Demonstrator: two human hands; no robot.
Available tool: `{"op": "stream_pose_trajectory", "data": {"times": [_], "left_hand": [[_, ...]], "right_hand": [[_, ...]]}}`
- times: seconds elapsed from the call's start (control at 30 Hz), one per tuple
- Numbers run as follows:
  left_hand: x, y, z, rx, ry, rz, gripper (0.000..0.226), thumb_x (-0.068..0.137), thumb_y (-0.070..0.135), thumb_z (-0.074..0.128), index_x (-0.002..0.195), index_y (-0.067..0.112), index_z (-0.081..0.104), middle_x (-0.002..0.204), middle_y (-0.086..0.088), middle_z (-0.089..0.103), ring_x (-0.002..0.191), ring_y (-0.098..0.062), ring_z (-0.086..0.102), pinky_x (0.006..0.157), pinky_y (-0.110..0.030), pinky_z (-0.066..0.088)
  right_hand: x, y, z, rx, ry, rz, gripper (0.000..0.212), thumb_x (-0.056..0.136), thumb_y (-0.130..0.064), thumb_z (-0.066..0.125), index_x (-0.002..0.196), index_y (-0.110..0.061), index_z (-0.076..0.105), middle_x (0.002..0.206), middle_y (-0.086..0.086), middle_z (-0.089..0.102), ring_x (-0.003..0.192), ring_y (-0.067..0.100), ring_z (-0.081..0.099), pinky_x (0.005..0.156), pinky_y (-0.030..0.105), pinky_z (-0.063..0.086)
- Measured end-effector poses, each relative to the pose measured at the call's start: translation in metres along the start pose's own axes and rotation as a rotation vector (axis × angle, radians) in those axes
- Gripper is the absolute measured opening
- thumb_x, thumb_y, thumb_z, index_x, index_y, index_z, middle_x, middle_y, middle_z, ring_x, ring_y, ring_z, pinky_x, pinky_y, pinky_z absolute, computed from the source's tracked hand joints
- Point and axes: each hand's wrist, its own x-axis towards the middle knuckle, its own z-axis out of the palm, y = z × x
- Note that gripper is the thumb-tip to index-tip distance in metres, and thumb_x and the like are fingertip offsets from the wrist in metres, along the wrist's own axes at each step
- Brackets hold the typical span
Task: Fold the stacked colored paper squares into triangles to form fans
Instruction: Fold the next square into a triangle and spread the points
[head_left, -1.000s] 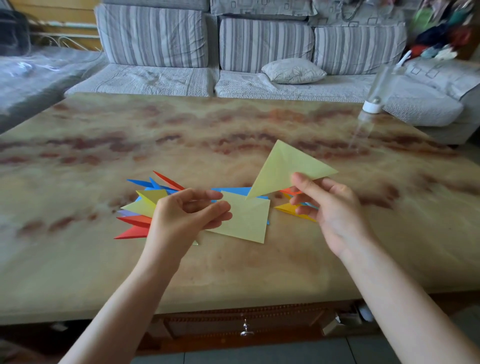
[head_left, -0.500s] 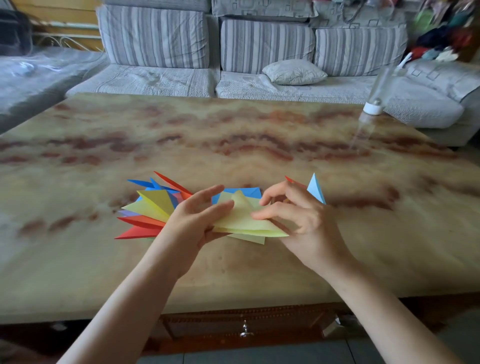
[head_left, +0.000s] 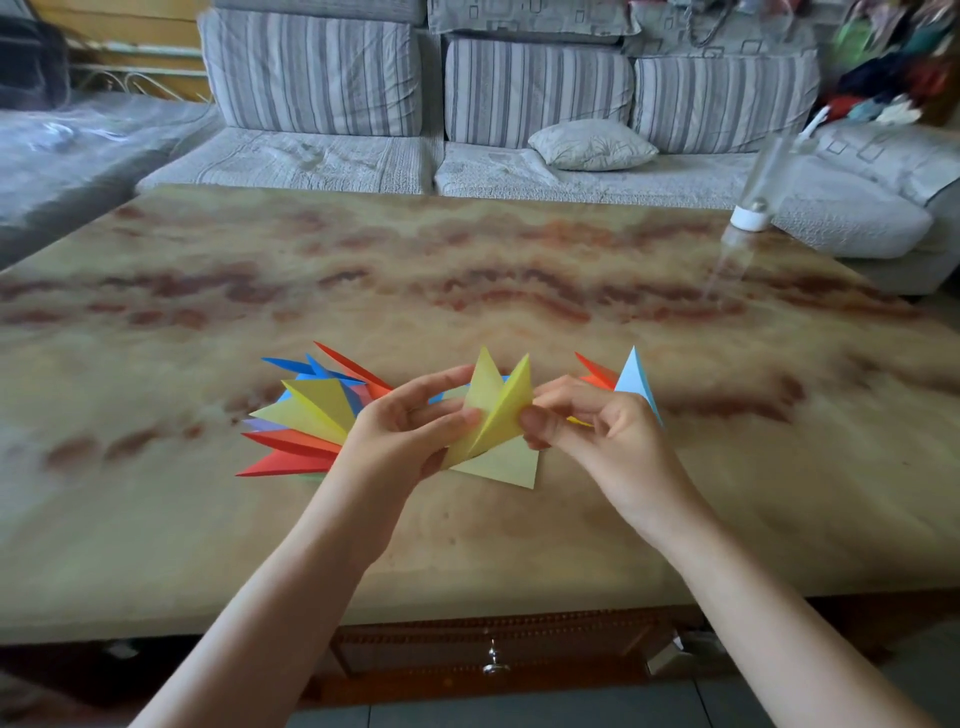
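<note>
Paper, a yellow sheet (head_left: 493, 410) half folded, is held just above the table (head_left: 467, 561) between both hands. Its two tips point to twelve o'clock and stand apart in a narrow V. Its crease runs down toward seven o'clock and ends by the left palm.

The left hand (head_left: 405, 436) pinches the left flap between thumb and fingers. The right hand (head_left: 592, 431) pinches the right flap's edge with thumb and forefinger. Both hands are equally near, so closing the V looks like a matter of bringing the right flap toward nine o'clock until the tips meet.

A flat pale yellow square (head_left: 506, 467) lies on the table right below, at six o'clock. Finished triangles (head_left: 306, 421) fan out at nine o'clock, beside the left hand. A red and a light blue triangle (head_left: 631, 382) stand at three o'clock, behind the right hand. A clear bottle (head_left: 753, 208) is well apart at one o'clock.
</note>
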Motion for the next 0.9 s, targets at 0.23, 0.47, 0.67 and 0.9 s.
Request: {"op": "stream_pose_trajectory", "data": {"times": [0.23,0.47,0.67,0.9], "left_hand": [[-0.002,-0.001,0.011,0.066,-0.021,0.029,0.021,0.090,0.012,0.056,0.105,0.018,0.069,0.097,-0.005,0.074,0.090,-0.013,0.069,0.085,-0.025,0.053],[-0.003,-0.001,0.015,0.155,0.076,0.139,0.019,0.090,0.017,0.058,0.101,0.009,0.071,0.091,-0.005,0.075,0.086,-0.014,0.071,0.071,-0.021,0.056],[-0.005,-0.002,0.018,0.106,0.147,0.194,0.016,0.083,0.002,0.065,0.090,0.014,0.072,0.082,0.001,0.076,0.076,-0.009,0.072,0.064,-0.018,0.054],[-0.008,-0.001,0.022,0.031,0.140,0.163,0.017,0.082,0.005,0.066,0.098,0.007,0.071,0.088,-0.007,0.075,0.084,-0.019,0.072,0.069,-0.022,0.057]], "right_hand": [[0.001,-0.002,0.003,0.150,0.172,0.150,0.010,0.076,-0.002,0.072,0.077,-0.010,0.066,0.070,-0.003,0.067,0.069,0.012,0.064,0.060,0.032,0.058],[0.000,-0.003,0.001,0.062,0.140,0.158,0.011,0.077,-0.001,0.073,0.078,-0.012,0.070,0.071,-0.004,0.070,0.069,0.012,0.064,0.060,0.027,0.056],[-0.002,-0.006,0.005,0.099,0.167,0.214,0.011,0.075,-0.018,0.074,0.080,-0.009,0.071,0.071,0.000,0.070,0.065,0.012,0.065,0.060,0.032,0.058],[-0.003,-0.007,0.011,0.117,0.146,0.305,0.027,0.066,-0.032,0.072,0.078,-0.008,0.072,0.069,0.003,0.072,0.063,0.015,0.066,0.064,0.033,0.057]]}}
